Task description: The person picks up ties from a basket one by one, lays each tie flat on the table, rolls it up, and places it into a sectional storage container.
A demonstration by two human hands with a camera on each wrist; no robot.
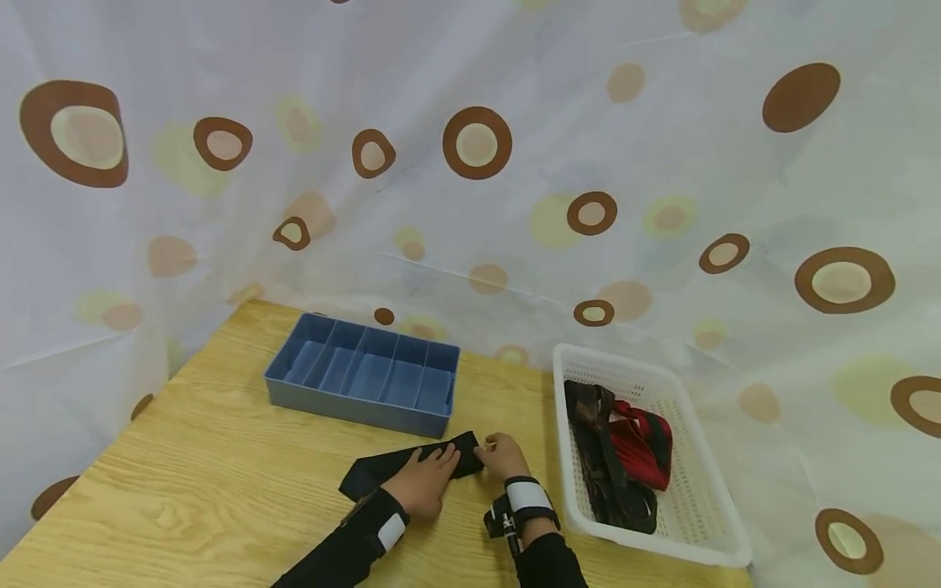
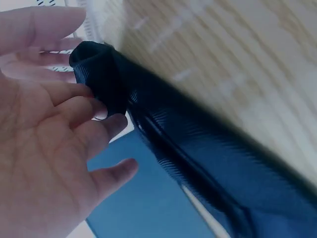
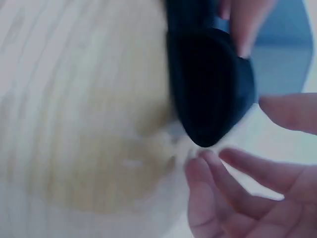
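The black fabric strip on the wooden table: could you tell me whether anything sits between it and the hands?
Nothing visible does. The left hand rests flat on the black fabric strip, and the right hand is at its rolled end, beside the white plastic basket.

Bright even light, blurred wrist views

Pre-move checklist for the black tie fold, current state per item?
1. Left hand flat on the black tie: ok.
2. Right hand at the tie's folded end: ok, though an actual pinch: cannot tell, wrist view blurred.
3. Tie lies on the wooden table, apart from the blue divider tray: ok.
4. Tray compartments free: ok, nothing seen in them.
5. White basket within reach on the right, other ties inside: ok.
6. Fold neat and aligned: cannot tell.
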